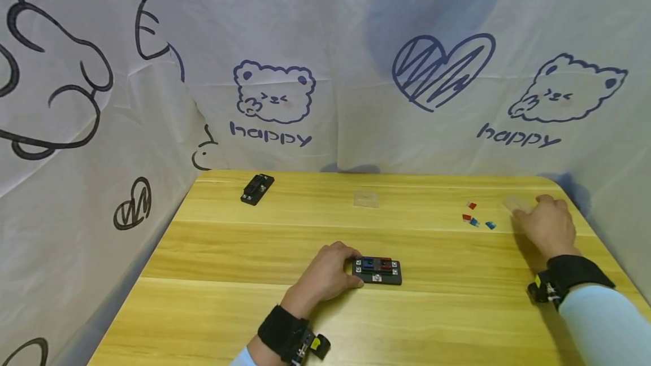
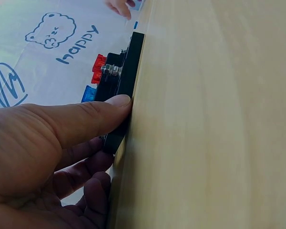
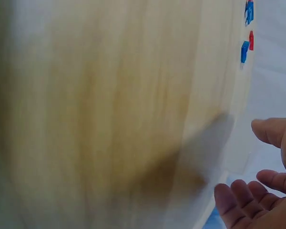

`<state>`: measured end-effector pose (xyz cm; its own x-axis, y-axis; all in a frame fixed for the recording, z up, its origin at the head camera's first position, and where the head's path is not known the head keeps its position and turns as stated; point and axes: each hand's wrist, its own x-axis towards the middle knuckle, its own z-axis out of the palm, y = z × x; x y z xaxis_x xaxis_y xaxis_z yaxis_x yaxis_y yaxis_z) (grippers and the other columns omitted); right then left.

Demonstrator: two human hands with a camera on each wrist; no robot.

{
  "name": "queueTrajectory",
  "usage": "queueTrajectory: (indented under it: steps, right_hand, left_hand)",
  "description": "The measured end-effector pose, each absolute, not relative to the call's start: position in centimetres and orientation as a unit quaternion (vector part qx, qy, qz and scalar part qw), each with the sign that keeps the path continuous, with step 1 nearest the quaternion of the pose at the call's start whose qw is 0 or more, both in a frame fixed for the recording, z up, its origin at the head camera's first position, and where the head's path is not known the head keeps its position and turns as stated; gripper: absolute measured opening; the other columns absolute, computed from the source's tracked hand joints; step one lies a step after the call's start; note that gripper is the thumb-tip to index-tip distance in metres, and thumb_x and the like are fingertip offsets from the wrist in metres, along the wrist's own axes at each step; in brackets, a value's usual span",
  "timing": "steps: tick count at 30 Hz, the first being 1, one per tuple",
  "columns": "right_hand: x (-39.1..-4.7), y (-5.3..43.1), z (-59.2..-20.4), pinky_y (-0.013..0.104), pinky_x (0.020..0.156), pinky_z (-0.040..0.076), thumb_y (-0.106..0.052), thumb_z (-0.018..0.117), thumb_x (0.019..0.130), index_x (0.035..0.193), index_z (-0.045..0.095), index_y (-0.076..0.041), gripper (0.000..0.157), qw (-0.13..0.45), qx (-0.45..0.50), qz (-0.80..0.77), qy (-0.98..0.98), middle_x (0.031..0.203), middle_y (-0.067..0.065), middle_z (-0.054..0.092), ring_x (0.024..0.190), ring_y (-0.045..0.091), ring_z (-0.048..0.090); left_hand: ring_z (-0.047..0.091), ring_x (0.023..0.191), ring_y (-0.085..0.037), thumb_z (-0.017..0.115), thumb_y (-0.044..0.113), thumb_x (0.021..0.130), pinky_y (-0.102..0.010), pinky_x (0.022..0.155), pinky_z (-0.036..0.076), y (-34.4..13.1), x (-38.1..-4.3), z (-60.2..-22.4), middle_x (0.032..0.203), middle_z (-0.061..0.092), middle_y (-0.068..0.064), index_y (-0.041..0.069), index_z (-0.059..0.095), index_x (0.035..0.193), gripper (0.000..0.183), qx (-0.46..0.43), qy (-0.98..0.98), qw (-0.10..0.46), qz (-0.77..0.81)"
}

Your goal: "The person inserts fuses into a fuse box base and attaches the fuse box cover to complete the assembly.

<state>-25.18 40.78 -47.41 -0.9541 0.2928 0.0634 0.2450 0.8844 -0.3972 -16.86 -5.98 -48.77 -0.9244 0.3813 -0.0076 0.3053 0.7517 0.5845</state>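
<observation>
A black fuse block [image 1: 377,271] lies near the middle of the table, with blue and red blade fuses plugged in. My left hand [image 1: 328,273] grips its left end, thumb on the near edge and fingers at the far side; the left wrist view shows the thumb [image 2: 105,112] against the black base. At the far right, my right hand [image 1: 549,225] reaches over a clear plastic cover [image 1: 515,203]. In the right wrist view its thumb and fingers are spread apart, and whether they touch the cover is hard to see.
Loose red and blue fuses [image 1: 474,222] lie left of the right hand. A second clear cover [image 1: 366,199] sits at the back middle. Another black fuse block [image 1: 257,189] rests at the back left. White drawn-on sheets [image 1: 330,72] stand behind the wooden table [image 1: 229,264].
</observation>
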Motion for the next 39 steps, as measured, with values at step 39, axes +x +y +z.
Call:
queueTrajectory:
  steps: [39]
  right_hand:
    - [-23.5,35.9,-46.3,0.054,0.065,0.044,-0.032,0.054,0.097,0.127,0.046,0.016,0.057,0.105,-0.076,0.230,-0.965,0.105,0.036,0.054,0.084,0.047,0.053]
  left_hand:
    - [0.053,0.097,-0.019,0.083,0.033,0.072,-0.038,0.089,0.045,-6.0,-16.8,-48.6,0.107,0.062,0.001,0.017,0.067,0.118,0.052,0.189,0.934,0.066,0.295]
